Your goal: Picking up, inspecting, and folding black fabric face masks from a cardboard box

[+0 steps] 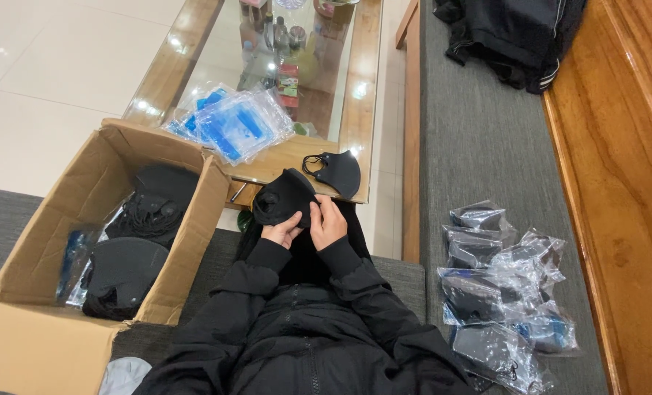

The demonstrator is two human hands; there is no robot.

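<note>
You hold a black mask (285, 196) in both hands, just above your lap. Your left hand (282, 230) grips its lower edge, fingers curled under the fabric and thumb on top. Your right hand (329, 222) pinches the mask's right side, fingers closed on the edge.

Just beyond your fingertips, a second black mask (338, 172) lies on the near edge of the glass table (355, 110), apart from the one you hold. Farther ahead and left of your fingers sits a stack of clear bags (231, 126) with blue inserts.

Left of your left hand stands an open cardboard box (187, 241) with more black masks (132, 271) piled inside. Well to the right of your right hand, bagged masks (501, 292) lie on the grey cushion (479, 139).
</note>
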